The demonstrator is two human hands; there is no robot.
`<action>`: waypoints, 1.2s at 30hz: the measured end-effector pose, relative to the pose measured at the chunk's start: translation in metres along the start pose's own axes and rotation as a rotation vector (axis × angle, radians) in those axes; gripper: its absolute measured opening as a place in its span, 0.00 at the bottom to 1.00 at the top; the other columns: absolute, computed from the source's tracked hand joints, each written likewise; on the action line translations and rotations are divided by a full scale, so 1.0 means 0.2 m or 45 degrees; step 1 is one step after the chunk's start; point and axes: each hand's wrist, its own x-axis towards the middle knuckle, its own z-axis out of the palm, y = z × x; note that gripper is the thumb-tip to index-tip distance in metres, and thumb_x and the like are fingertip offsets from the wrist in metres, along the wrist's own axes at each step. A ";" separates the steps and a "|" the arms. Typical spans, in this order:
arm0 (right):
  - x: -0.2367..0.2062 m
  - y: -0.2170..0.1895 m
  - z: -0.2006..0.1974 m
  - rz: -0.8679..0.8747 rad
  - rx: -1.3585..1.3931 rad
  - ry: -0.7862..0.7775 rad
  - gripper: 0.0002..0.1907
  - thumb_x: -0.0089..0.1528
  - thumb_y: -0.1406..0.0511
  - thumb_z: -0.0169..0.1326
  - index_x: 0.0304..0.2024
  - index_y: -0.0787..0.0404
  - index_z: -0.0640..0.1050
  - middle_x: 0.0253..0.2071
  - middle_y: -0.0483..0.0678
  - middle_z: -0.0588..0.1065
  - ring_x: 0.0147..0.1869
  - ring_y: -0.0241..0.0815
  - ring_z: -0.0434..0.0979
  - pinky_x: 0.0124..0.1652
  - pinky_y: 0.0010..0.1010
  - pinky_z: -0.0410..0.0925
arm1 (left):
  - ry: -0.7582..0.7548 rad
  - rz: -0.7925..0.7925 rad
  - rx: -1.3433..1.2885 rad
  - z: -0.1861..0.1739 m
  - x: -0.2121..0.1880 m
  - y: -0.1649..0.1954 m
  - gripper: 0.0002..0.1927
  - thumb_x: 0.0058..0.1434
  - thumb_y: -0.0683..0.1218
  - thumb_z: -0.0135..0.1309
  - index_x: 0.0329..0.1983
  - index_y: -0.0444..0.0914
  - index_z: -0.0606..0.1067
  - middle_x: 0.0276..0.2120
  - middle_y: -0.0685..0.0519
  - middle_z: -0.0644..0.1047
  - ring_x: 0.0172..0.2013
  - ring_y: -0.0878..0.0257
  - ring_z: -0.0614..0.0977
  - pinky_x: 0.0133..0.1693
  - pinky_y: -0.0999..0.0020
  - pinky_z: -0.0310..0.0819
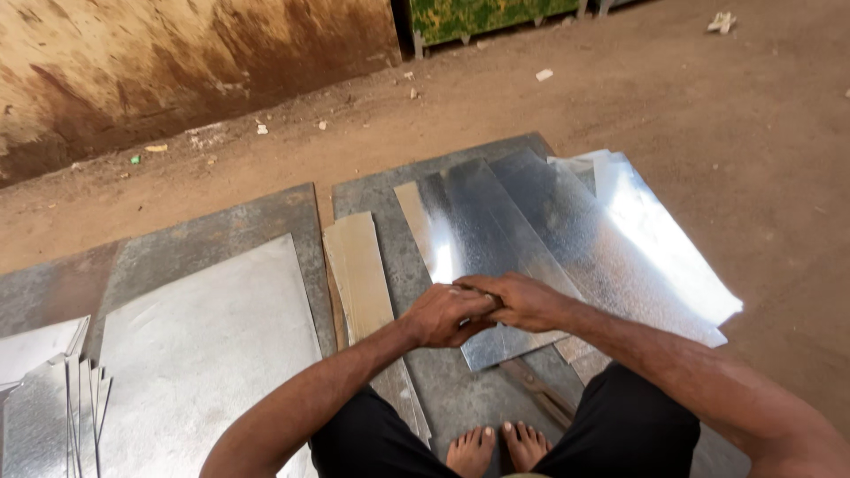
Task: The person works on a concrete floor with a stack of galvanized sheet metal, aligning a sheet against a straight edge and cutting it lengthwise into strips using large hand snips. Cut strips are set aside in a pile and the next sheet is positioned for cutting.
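I look down past my knees and bare feet at shiny galvanised metal sheets [496, 221] lying fanned out on the ground. My left hand [445, 316] and my right hand [521, 299] meet over the near end of one sheet. Both are closed around a small dark object [476, 288], of which only a sliver shows between the fingers. What the object is cannot be told.
A large dull metal sheet [208, 336] lies at the left, with a stack of cut strips [53, 389] at the far left. A brownish narrow strip [359, 274] lies in the middle. Dirt floor [726, 115] stretches right. A stained wall [177, 62] and green cabinet [478, 16] stand behind.
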 end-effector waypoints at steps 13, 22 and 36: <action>-0.06 -0.13 -0.05 0.088 -0.044 0.058 0.41 0.60 0.65 0.56 0.75 0.50 0.57 0.44 0.54 0.81 0.41 0.49 0.84 0.44 0.44 0.76 | 0.127 -0.065 -0.096 -0.09 0.05 0.11 0.10 0.63 0.42 0.59 0.48 0.40 0.76 0.35 0.50 0.81 0.34 0.52 0.84 0.33 0.55 0.76; 0.08 0.38 -0.05 0.133 0.125 0.051 0.38 0.63 0.52 0.60 0.71 0.55 0.63 0.51 0.50 0.78 0.49 0.46 0.79 0.49 0.43 0.73 | 0.164 -0.922 -0.713 0.32 -0.15 -0.41 0.14 0.61 0.44 0.62 0.50 0.38 0.80 0.33 0.51 0.84 0.28 0.67 0.83 0.32 0.70 0.79; -0.75 1.40 1.45 1.245 -0.284 0.178 0.44 0.53 0.56 0.67 0.68 0.60 0.66 0.65 0.59 0.64 0.66 0.62 0.64 0.59 0.53 0.62 | 0.499 -2.201 -1.719 1.83 -0.97 -0.71 0.30 0.63 0.49 0.62 0.65 0.36 0.66 0.49 0.49 0.78 0.49 0.61 0.80 0.49 0.63 0.77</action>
